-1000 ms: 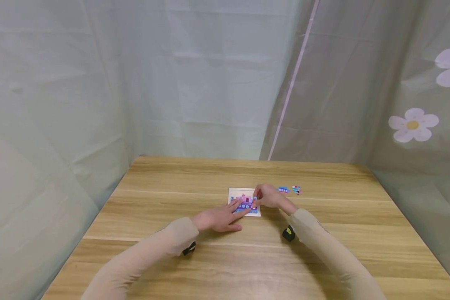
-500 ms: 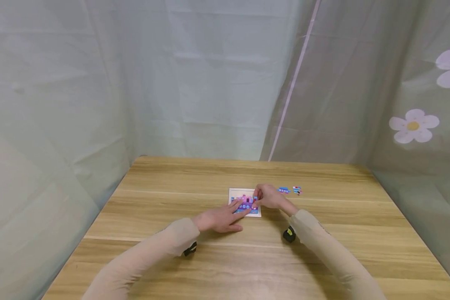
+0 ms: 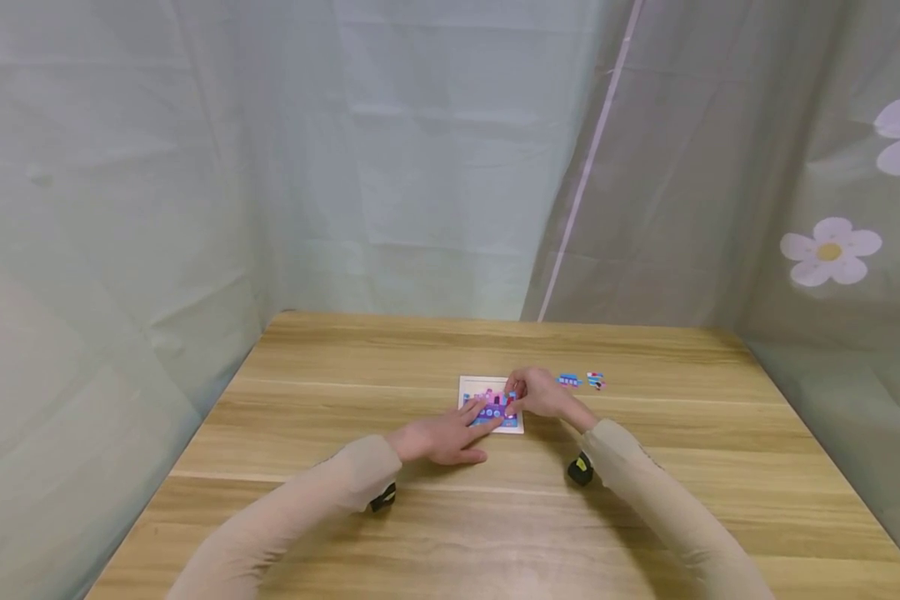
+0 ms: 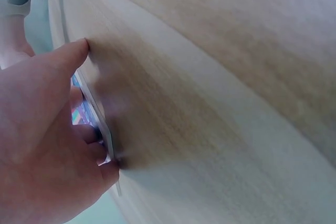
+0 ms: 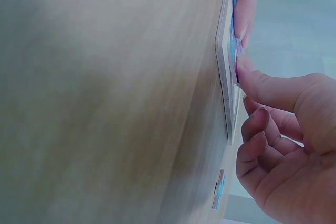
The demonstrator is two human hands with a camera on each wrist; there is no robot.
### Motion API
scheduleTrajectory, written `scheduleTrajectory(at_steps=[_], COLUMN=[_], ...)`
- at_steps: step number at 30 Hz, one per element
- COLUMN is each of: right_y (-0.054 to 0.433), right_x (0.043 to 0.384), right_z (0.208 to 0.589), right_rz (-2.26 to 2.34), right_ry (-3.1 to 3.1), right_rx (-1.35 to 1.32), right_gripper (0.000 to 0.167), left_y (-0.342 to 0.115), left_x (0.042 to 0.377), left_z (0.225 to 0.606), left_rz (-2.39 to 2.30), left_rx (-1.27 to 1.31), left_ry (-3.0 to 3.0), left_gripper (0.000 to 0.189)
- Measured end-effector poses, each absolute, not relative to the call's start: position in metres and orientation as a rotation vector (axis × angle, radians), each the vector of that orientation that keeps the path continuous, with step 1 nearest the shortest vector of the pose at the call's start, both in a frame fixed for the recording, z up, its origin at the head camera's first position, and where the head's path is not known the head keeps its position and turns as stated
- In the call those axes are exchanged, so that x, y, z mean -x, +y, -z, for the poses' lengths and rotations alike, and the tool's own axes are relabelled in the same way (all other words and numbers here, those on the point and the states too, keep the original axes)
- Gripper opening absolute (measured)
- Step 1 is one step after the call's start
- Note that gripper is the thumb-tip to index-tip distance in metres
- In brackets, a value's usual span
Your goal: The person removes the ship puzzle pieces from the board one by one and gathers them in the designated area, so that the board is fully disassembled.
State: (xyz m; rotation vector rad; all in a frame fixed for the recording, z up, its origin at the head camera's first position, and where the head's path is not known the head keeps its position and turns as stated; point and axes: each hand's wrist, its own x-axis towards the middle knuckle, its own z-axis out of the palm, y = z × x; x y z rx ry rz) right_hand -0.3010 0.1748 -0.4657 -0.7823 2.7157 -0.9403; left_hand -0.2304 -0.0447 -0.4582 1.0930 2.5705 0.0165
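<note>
A small jigsaw puzzle tray [image 3: 482, 381] with a pale border lies flat on the table, its picture pink, purple and blue. My left hand [image 3: 447, 437] rests on the puzzle with spread, fairly straight fingers, the thumb out on the wood. At the tray's right side, my right hand [image 3: 543, 394] pinches a puzzle piece [image 5: 235, 69] between thumb and fingers. That piece stands slightly raised at its edge in the right wrist view and is mostly covered by the thumb. Part of the picture is hidden under both hands.
Two loose clusters of puzzle, a blue one [image 3: 569, 380] and a multicoloured one [image 3: 596, 381], lie right of the tray. The wooden table [image 3: 450, 533] reaches back to a pale curtain [image 3: 420, 167]. Black wrist devices, one near the right sleeve [image 3: 581, 469], hang under both forearms.
Both hands stay almost where they were. The right fingers have shifted very slightly at the tray's right edge; the whole view has drifted a few pixels.
</note>
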Motion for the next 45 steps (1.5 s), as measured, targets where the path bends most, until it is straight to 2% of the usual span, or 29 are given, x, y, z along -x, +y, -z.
scheduleTrajectory(at_steps=[11,22,45], right_y=[0.1762,0.1769,0.1735], right_x=[0.2963,0.3006,0.2992], right_z=[0.4634,0.4634,0.4608], right_rz=[0.937,0.963,0.907], right_ry=[2.695,2.639,2.685], right_rx=[0.887,0.866,0.783], right_gripper=[0.020,0.007,0.008], left_y=[-0.0424,-0.0445,-0.0462], left_x=[0.2290,0.2271,0.2256], left_z=[0.4568,0.4566,0.4544], left_rz=[-0.038,-0.041,-0.100], left_rx=[-1.074,-1.099,-1.076], left_ry=[2.562,2.572,2.553], left_gripper=[0.065,0.063,0.063])
